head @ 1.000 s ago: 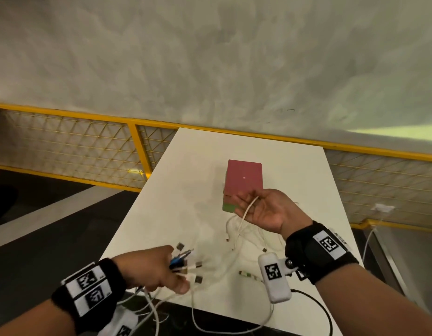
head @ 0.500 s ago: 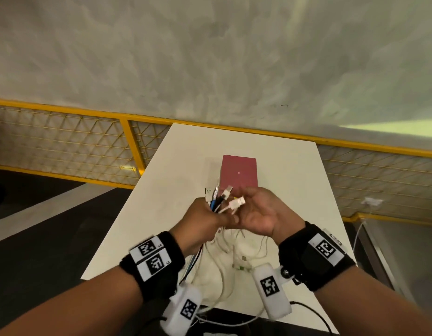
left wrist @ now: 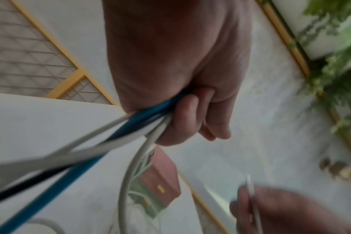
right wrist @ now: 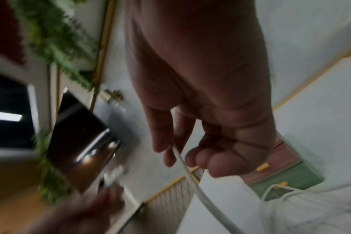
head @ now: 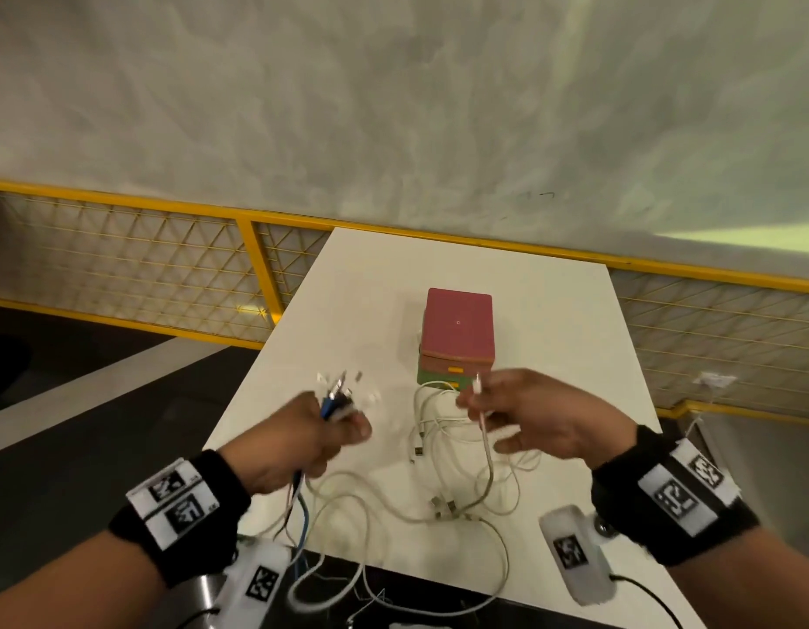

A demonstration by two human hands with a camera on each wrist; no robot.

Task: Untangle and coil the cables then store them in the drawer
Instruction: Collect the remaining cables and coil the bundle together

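My left hand grips a bundle of cable ends, white, blue and black, whose plugs stick up above the fist. In the left wrist view the same cables run out under my curled fingers. My right hand pinches a single white cable between thumb and fingers, its plug pointing up. That cable hangs down from my fingertips in the right wrist view. A tangle of white cables lies on the white table between my hands. The small drawer unit, red on top and green below with yellow handles, stands behind, its drawers closed.
Loose cable loops hang over the table's near edge. A yellow-framed mesh railing runs behind the table. To the left, the floor drops away beside the table.
My hands, together half a second ago, have pulled apart. The left moved left with the bundle of plugs, the right moved right with one white cable.
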